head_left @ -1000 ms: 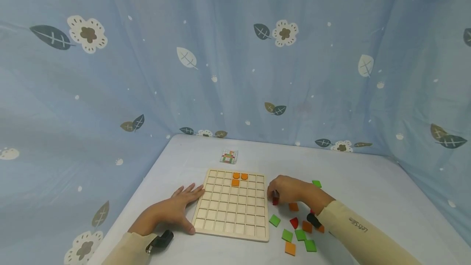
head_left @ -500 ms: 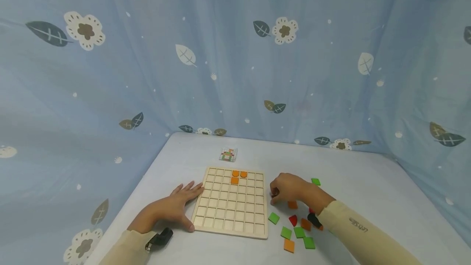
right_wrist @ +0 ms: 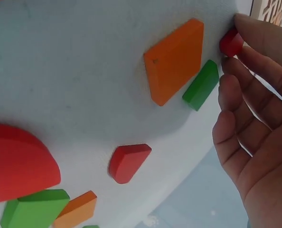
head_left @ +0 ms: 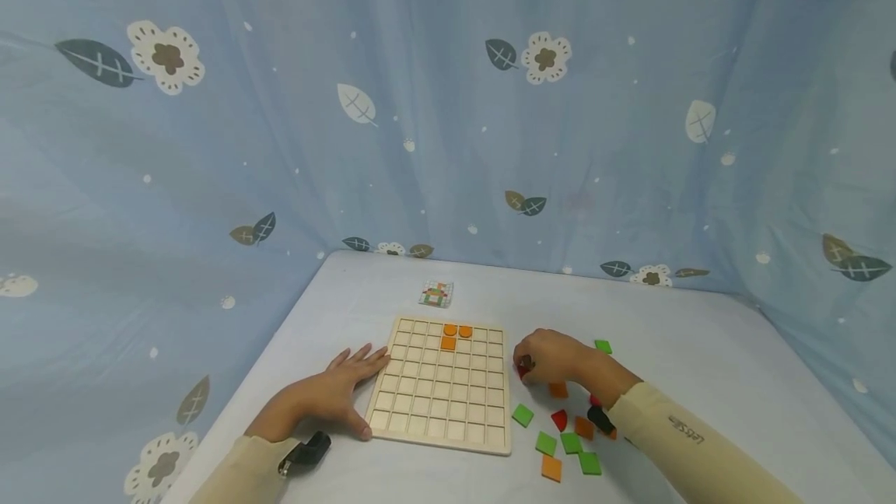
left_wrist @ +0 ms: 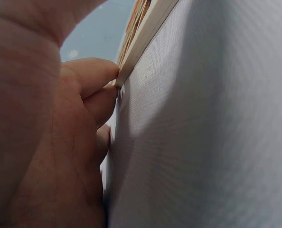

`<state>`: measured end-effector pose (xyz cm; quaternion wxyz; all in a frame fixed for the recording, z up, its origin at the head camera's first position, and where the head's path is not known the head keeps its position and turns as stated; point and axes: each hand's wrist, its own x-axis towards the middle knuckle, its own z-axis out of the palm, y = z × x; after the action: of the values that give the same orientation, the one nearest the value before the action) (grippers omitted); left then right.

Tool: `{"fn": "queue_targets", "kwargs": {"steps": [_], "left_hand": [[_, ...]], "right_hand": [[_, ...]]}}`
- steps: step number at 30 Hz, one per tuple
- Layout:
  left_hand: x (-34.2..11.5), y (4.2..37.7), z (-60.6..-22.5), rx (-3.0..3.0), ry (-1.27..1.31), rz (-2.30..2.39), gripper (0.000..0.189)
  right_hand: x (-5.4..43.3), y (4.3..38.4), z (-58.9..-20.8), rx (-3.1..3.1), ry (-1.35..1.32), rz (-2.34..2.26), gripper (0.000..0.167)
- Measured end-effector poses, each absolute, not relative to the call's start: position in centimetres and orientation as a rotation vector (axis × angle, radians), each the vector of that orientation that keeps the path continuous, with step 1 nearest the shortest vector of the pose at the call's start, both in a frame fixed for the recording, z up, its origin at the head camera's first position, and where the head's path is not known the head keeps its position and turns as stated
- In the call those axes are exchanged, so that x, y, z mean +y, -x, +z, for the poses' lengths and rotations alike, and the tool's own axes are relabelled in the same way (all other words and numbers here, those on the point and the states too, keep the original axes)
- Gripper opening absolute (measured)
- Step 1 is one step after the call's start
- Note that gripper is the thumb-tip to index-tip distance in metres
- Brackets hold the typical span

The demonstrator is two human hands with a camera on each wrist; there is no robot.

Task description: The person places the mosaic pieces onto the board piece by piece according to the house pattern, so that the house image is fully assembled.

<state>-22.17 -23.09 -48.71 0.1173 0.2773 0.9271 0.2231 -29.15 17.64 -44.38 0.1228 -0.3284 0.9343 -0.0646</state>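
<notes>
Pinches a red piece between fingertips of the right hand, just beside the right edge of a wooden grid board; cannot tell whether it touches the surface below. Rests the left hand on the opposite side with fingers spread, touching the board's left side with fingertips and laying the thumb at its near left corner. Bears a black device at each wrist, below beige sleeves, lettered on the right forearm.

Holds, in the far row of the board, two rounded orange pieces side by side, with a square orange piece in the next row, nearer than the left one.

Close by the right hand, shows an orange tile. Nearer, spread loosely over the white worktop, includes a green tile near the board's right edge, a red wedge, and more green and orange tiles. Beyond the right arm, includes another green square. Past the board, bears a small card with a coloured grid pattern. Farther back, ends at a blue curtain printed with leaves and flowers.
</notes>
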Motion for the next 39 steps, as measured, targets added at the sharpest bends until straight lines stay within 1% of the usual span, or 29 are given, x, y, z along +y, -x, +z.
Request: {"fn": "queue_targets", "kwargs": {"steps": [6,11,24,33,39], "left_hand": [[-23.0,22.2,-48.7,2.714,-0.817,0.653,0.126],[-23.1,22.2,-48.4,2.717,-0.816,0.662,0.126],[-22.9,21.9,-48.3,2.714,-0.774,0.678,0.125],[-22.8,21.9,-48.1,2.718,-0.784,0.656,0.125],[-22.7,21.8,-48.2,2.705,-0.807,0.683,0.124]], "right_hand": [[17.9,29.7,-44.8,2.729,0.963,-0.215,0.015],[17.5,30.2,-44.5,2.743,0.965,-0.241,0.016],[15.7,30.1,-43.7,2.745,1.132,-0.243,0.016],[14.2,30.5,-43.8,2.749,1.085,-0.29,0.018],[13.4,30.7,-44.3,2.753,1.15,-0.329,0.015]]}}
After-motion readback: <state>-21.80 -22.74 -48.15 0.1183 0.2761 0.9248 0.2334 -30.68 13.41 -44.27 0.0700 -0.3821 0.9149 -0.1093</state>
